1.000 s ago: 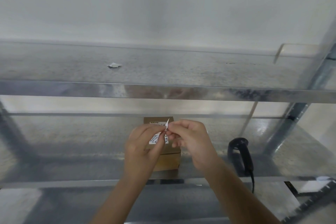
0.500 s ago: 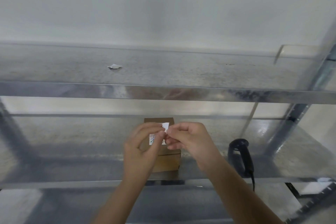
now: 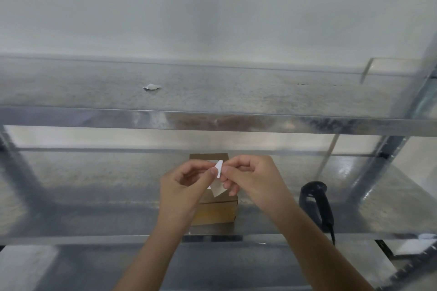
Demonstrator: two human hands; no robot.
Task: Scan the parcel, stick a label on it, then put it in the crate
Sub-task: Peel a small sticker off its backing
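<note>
Galvanised shelving (image 3: 71,196) against a pale wall, left hand (image 3: 184,190) and right hand (image 3: 250,178) both pinching a label (image 3: 219,168) over the parcel (image 3: 214,212), scanner (image 3: 315,205) lying just right; seemingly mid-peel, pressing onto cardboard next.

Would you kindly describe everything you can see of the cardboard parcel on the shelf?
The parcel is a small brown cardboard box, upright on the metal shelf, left of the black scanner. A seam runs across its front face, with a yellowish sheen below, perhaps tape. Its top is mostly hidden behind the left hand and right hand, which pinch a small white label in front of it. Whether either hand touches the box cannot be told.
</note>
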